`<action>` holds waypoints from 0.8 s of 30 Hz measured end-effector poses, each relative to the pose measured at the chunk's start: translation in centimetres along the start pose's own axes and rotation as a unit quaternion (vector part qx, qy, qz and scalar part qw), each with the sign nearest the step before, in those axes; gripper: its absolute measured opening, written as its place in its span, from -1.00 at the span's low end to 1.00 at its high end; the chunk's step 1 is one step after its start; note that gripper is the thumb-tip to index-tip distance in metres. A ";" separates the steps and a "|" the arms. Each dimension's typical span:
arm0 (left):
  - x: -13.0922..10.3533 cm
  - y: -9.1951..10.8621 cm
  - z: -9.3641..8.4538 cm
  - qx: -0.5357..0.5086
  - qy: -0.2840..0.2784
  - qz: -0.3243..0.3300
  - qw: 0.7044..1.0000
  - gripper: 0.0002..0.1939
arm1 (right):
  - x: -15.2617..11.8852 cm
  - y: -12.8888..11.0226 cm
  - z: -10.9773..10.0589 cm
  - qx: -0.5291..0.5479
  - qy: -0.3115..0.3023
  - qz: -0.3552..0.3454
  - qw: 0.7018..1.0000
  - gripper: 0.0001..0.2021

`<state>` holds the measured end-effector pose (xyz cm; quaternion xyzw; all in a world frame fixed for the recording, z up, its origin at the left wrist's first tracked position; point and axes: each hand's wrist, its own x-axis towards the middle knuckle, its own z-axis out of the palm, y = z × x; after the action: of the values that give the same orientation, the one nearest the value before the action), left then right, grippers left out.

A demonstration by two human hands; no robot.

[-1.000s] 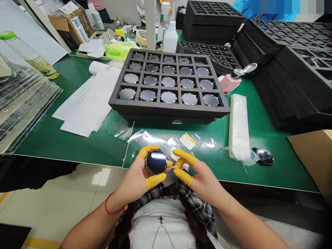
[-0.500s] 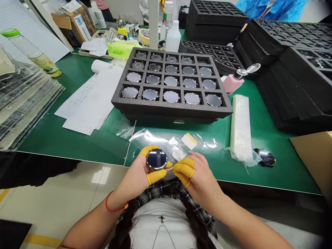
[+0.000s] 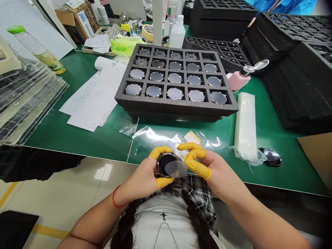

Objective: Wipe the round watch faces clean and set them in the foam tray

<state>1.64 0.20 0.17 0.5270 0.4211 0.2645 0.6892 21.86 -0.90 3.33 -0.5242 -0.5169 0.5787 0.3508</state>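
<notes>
the round watch (image 3: 163, 163), with a glossy black face and thin metallic rim, sits in the left hand (image 3: 144, 179) at the near edge of the green bench (image 3: 293, 152). a translucent disc (image 3: 178, 169) overlaps the watch's right side and juts past it. the left fingers, in yellow covers (image 3: 166, 182), curl around the watch, gripping its rim top and bottom. the right hand's (image 3: 215, 173) thumb and one bent finger pinch the disc's right edge, another finger stretched out above.
</notes>
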 end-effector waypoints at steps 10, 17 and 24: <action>0.0 0.0 0.0 0.105 -0.012 0.028 0.994 -0.52 | 1.3 0.5 1.1 0.129 -0.033 0.072 0.989 -0.73; 0.0 -0.2 -0.1 0.098 -0.015 0.021 0.995 -0.50 | 1.4 0.8 1.2 0.118 -0.038 0.061 0.990 -0.77; -0.1 0.1 -0.1 0.097 -0.017 0.017 0.995 -0.49 | 1.5 1.2 1.1 0.066 -0.027 0.040 0.997 -0.78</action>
<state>1.53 0.20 0.29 0.6030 0.4240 0.2245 0.6374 20.66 0.06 1.74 -0.5044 -0.4650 0.6395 0.3471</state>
